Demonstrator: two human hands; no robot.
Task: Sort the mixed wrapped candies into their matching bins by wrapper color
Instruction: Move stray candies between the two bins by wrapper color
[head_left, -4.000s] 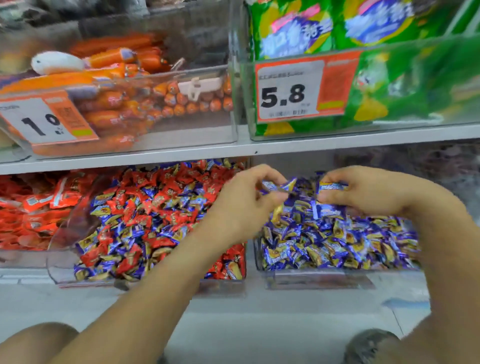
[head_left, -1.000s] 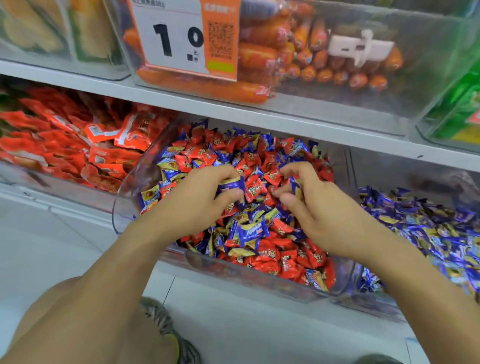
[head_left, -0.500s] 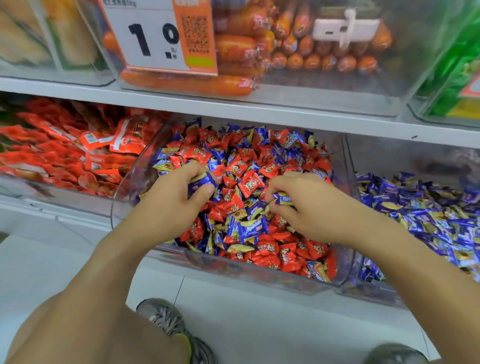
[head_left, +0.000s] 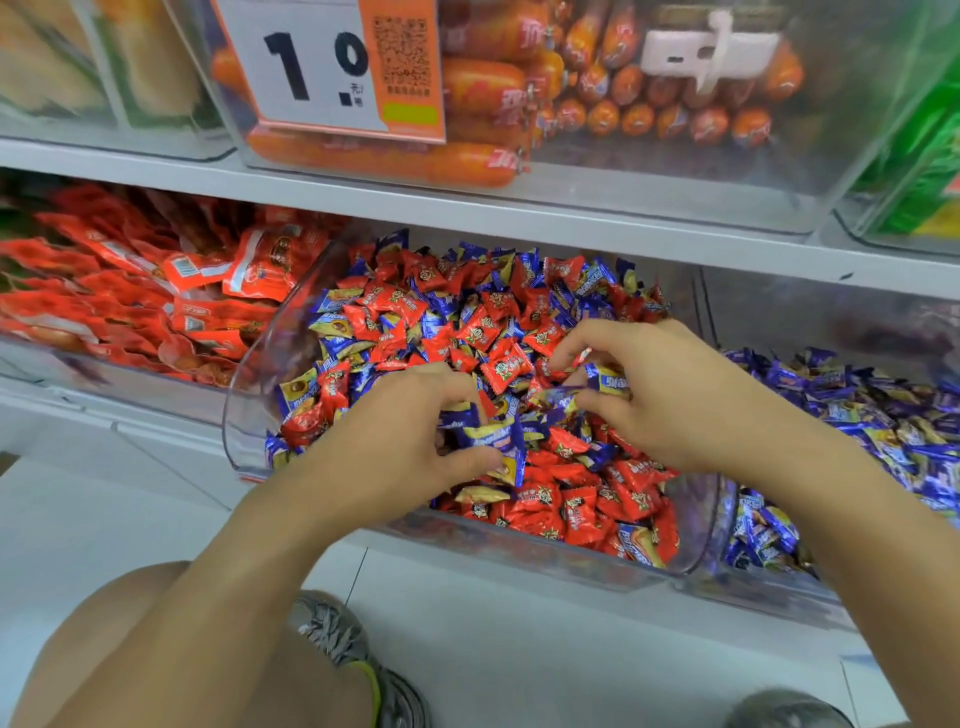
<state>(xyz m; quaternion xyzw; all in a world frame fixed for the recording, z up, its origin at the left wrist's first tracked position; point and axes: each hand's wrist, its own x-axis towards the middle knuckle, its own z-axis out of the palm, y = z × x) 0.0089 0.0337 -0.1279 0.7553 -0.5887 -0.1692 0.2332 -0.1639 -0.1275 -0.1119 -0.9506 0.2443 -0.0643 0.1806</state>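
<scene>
Picking step: both hands work inside the mixed bin (head_left: 249, 415), a clear tub at the front edge of the lower shelf (head_left: 519, 213), heaped with red candies (head_left: 506, 366) and blue candies (head_left: 337, 299) together. The left hand (head_left: 395, 441) curls its fingers and thumb round several blue-wrapped pieces (head_left: 491, 434); the right hand (head_left: 670, 395) pinches another blue piece (head_left: 605, 379) between thumb and fingertips. The matching blue bin (head_left: 883, 410) stands just beside the mixed bin, toward the shelf's right end. Judged from the heap, sorting is far from finished. The next move calls for lifting both handfuls clear without dragging red pieces along, then carrying them rightward over the dividing wall and letting go.
</scene>
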